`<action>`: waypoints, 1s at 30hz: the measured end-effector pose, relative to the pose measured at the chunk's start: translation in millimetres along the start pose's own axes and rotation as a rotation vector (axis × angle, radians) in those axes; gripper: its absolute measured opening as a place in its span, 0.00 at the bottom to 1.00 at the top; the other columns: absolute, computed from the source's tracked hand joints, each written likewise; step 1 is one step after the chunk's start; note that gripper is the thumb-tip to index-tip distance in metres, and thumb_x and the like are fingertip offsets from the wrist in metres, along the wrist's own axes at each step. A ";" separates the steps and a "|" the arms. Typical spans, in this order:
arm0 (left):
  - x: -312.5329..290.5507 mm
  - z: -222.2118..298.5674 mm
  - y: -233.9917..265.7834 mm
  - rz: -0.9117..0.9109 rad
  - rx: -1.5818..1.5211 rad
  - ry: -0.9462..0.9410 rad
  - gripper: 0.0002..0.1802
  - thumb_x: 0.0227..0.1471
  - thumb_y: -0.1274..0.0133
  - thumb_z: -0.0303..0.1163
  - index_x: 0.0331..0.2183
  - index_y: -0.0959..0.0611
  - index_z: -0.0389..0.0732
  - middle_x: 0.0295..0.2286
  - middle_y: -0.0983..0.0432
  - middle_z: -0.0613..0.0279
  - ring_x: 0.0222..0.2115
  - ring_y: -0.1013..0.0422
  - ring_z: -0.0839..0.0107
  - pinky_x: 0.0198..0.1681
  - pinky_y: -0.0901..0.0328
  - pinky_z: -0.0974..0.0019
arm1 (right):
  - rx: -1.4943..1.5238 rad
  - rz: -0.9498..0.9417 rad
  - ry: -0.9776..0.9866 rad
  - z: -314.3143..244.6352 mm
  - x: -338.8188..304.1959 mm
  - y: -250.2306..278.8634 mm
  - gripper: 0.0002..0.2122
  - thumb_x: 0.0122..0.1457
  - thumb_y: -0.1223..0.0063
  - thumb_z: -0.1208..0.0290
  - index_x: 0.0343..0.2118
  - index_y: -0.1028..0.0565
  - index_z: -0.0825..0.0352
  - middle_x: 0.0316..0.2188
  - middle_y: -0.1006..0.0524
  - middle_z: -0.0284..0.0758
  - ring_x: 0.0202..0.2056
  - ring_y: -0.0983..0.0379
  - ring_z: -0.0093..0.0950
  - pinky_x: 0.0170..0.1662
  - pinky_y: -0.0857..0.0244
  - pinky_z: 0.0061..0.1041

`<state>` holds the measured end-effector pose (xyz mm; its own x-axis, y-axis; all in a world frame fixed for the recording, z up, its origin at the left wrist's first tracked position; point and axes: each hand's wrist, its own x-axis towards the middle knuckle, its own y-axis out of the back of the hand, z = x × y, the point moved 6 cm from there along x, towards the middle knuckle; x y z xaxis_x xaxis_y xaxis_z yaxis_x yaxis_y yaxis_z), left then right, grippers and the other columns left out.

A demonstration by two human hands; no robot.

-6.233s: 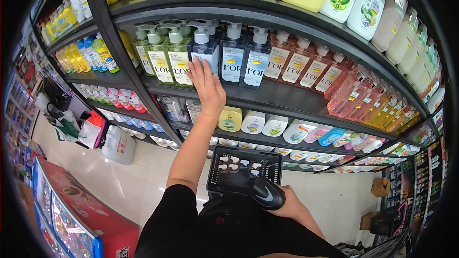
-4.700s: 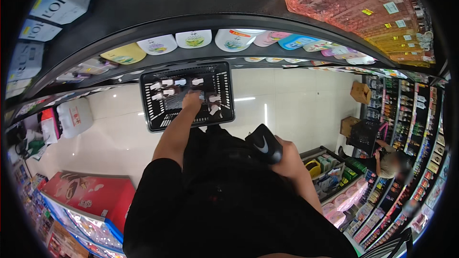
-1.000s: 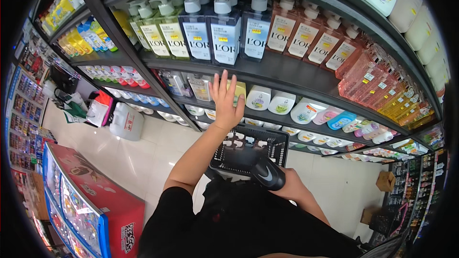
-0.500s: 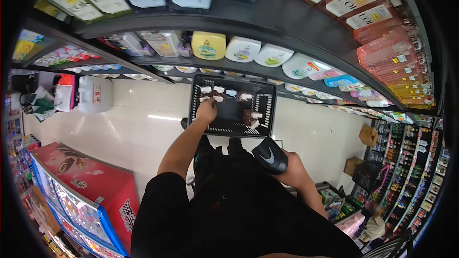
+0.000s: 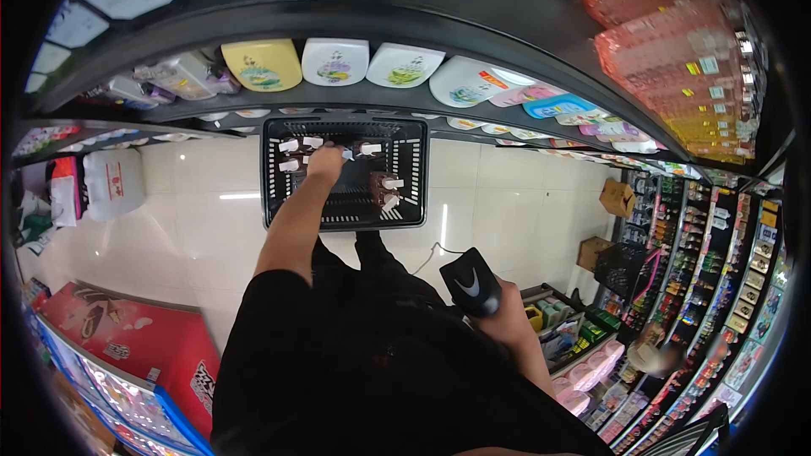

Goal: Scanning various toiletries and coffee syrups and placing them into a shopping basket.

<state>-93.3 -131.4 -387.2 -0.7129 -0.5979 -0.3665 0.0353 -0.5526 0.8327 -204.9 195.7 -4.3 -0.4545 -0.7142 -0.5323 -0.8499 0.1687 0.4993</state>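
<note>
My left hand [image 5: 325, 161] reaches down into a black plastic basket [image 5: 289, 218] on the floor. Its fingers are drawn together at a small pale-blue piece [image 5: 347, 154]; what that piece belongs to is too small to make out. Around it stand several dark brown bottles with white tops, such as the bottle [image 5: 369, 152] just right of the hand. More brown bottles [image 5: 386, 194] sit at the basket's right side. At the lower right, my right hand [image 5: 507, 314] is wrapped round the handle of a black handheld scanner [image 5: 470, 281], its head pointing forward; a thin cable trails from it.
Shelves with yellow and white bottles [image 5: 262, 66] and pink packs [image 5: 676, 51] overhang the basket. A white jug [image 5: 114, 184] stands left, a red chest freezer [image 5: 118, 329] lower left. Cardboard boxes [image 5: 617, 198] and a display rack [image 5: 726, 253] are on the right.
My left hand has gone from the bottles at the basket's left to the pale-blue piece. The view has shifted right; the scanner is still in my right hand.
</note>
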 end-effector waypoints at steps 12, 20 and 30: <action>-180.0 164.4 369.1 0.302 -0.501 -0.444 0.11 0.57 0.35 0.30 0.37 0.14 0.32 0.29 0.18 0.59 0.28 0.24 0.74 0.31 0.31 0.70 | 0.482 0.073 0.220 -36.5 57.7 5.5 0.25 0.50 0.24 0.72 0.50 0.23 0.72 0.43 0.17 0.36 0.44 0.22 0.23 0.49 0.28 0.27; -200.7 177.3 342.9 0.469 -1.377 0.016 0.15 0.64 0.40 0.39 0.45 0.15 0.38 0.27 0.22 0.70 0.29 0.29 0.83 0.34 0.35 0.76 | 0.696 -0.085 0.531 -78.4 56.3 6.3 0.33 0.47 0.23 0.75 0.57 0.27 0.71 0.46 0.19 0.34 0.47 0.25 0.23 0.53 0.29 0.28; -255.4 237.2 273.8 0.110 -1.818 -0.092 0.40 0.69 0.54 0.49 0.71 0.49 0.45 0.65 0.38 0.53 0.64 0.38 0.58 0.66 0.42 0.50 | 0.291 0.104 0.778 -130.9 12.9 27.2 0.23 0.50 0.24 0.72 0.48 0.22 0.71 0.38 0.15 0.38 0.40 0.18 0.25 0.45 0.26 0.27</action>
<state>-67.7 7.7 32.8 -0.6845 -0.6756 -0.2739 0.6671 -0.4290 -0.6091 -198.9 102.2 91.8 -0.3113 -0.9323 0.1843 -0.8972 0.3522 0.2662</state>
